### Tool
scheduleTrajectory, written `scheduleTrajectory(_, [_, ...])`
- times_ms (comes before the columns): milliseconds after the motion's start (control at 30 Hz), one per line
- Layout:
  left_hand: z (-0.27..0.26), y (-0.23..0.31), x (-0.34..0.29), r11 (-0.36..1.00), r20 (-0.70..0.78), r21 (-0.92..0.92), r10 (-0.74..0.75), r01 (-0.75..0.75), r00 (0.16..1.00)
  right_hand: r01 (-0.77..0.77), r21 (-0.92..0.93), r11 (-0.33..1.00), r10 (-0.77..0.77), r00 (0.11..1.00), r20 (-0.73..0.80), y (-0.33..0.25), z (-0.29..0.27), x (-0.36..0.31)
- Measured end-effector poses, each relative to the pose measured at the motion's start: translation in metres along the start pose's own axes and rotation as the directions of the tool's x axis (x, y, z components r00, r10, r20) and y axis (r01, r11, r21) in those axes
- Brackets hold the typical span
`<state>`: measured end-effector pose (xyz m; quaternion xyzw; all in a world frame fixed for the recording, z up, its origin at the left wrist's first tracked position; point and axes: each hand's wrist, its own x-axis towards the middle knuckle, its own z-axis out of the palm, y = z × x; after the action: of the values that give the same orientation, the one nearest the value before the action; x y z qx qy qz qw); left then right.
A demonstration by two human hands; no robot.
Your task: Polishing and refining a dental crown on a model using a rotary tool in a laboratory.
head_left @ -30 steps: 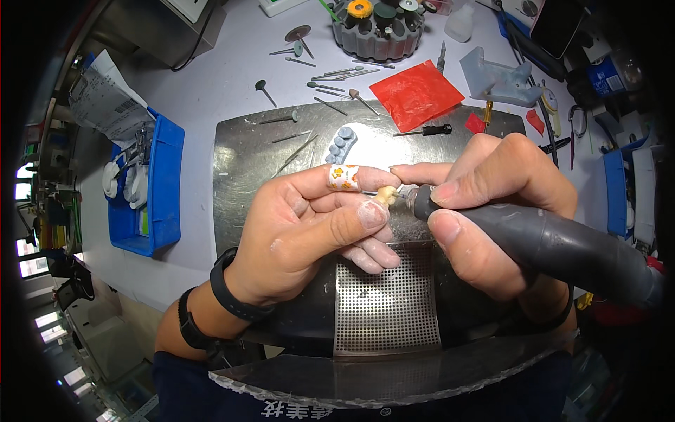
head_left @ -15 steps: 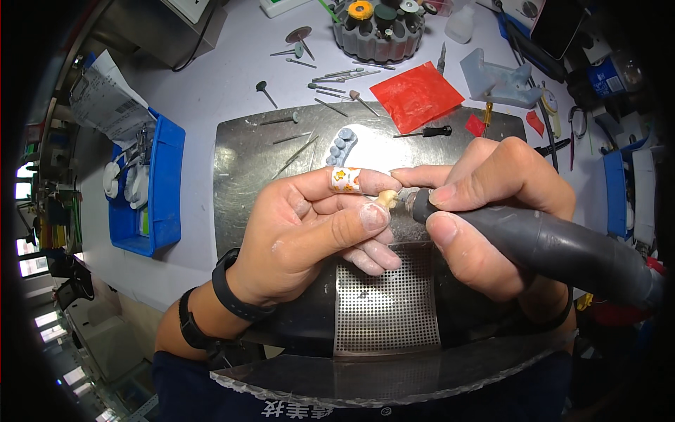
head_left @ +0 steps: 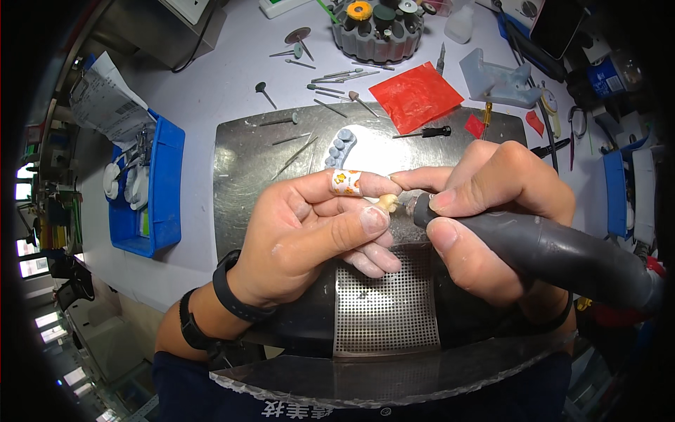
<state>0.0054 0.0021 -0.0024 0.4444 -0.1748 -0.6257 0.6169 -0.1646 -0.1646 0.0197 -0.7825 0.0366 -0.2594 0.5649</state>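
Between thumb and index finger, my left hand pinches a small cream-coloured dental crown. A patterned bandage wraps that index finger. My right hand grips a thick black dental handpiece like a pen, and its bur tip is at the crown's right side; whether it touches I cannot tell. The right index fingertip meets the left one. Just beyond the hands, a grey dental model with several teeth rests on the dark metal plate. Under the hands lies a perforated metal grille.
Several loose burs lie behind the plate, near a red packet and a grey bur stand. A blue bin holding models and papers stands left. A clear shield spans the near edge. At right is a translucent holder.
The crown has turned slightly in my left fingers. The handpiece and its tip have tilted a little; otherwise both hands stay in place.
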Motion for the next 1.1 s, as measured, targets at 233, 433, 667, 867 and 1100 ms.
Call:
scheduleTrajectory(233, [0.0,0.001,-0.001,1.0,0.007,-0.009,-0.004,0.004,1.0,-0.034,0.208,0.978,0.052,0.996,-0.079,0.001,0.002,-0.001])
scheduleTrajectory(433, [0.0,0.002,-0.001,1.0,0.023,-0.016,0.02,-0.019,1.0,-0.035,0.244,0.969,0.065,0.991,-0.117,0.001,-0.004,-0.002])
scheduleTrajectory(667, [0.004,0.002,-0.002,0.998,-0.005,0.054,0.024,-0.024,1.0,-0.024,0.268,0.963,0.058,0.991,-0.119,-0.005,0.005,-0.006])
scheduleTrajectory(867, [0.004,0.004,-0.004,0.995,-0.036,0.093,0.038,-0.035,0.999,-0.084,0.014,0.996,0.084,0.996,0.014,-0.008,-0.002,-0.003])
scheduleTrajectory(1100, [0.007,0.0,-0.003,0.992,-0.032,0.104,0.075,-0.071,0.997,0.085,-0.077,0.993,-0.087,0.996,-0.019,0.001,0.004,-0.001])
